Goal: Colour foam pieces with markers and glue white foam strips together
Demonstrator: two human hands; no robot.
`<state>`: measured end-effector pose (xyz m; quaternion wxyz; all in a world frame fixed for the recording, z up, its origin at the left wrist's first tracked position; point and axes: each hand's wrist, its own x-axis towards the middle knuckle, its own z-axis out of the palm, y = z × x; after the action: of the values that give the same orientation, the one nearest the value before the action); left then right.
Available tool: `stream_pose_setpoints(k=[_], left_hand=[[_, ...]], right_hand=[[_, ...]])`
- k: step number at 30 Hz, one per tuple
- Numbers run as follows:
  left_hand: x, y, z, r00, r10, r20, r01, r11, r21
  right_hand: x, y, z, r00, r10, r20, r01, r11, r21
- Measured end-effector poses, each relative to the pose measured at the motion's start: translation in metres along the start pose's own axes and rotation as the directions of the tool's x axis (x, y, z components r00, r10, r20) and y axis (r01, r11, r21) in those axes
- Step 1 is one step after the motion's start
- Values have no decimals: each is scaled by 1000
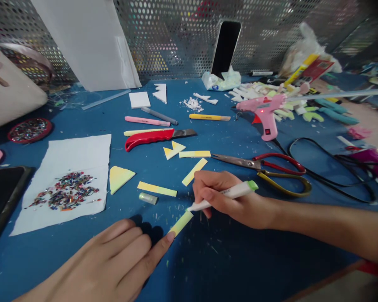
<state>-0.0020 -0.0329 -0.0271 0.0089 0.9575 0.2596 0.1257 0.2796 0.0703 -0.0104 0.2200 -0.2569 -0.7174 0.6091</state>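
My right hand [228,197] is closed around a white marker with a green end [236,191], its tip touching the upper end of a small yellow-green strip [182,222]. The index finger of my left hand [122,256] presses the strip's lower end on the blue table, while the other fingers are curled. A green marker cap [148,198] lies just above. Further up are a yellow strip [157,188], two more strips [194,171] [194,154], a yellow triangle [121,179] and a notched yellow piece [174,150].
A red-handled knife [154,137], open scissors [261,165], a pink glue gun [266,113] with a black cable and several markers lie beyond my hands. White paper [78,153] with beads is at left, and a phone [226,48] stands at the back.
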Motion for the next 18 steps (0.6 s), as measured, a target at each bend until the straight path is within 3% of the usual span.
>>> stream_pose_setpoints(k=[18], left_hand=[[-2, 2, 2, 999, -8, 44, 8, 1000, 10]], right_hand=[[1, 1, -1, 1000, -4, -9, 4, 1000, 22]])
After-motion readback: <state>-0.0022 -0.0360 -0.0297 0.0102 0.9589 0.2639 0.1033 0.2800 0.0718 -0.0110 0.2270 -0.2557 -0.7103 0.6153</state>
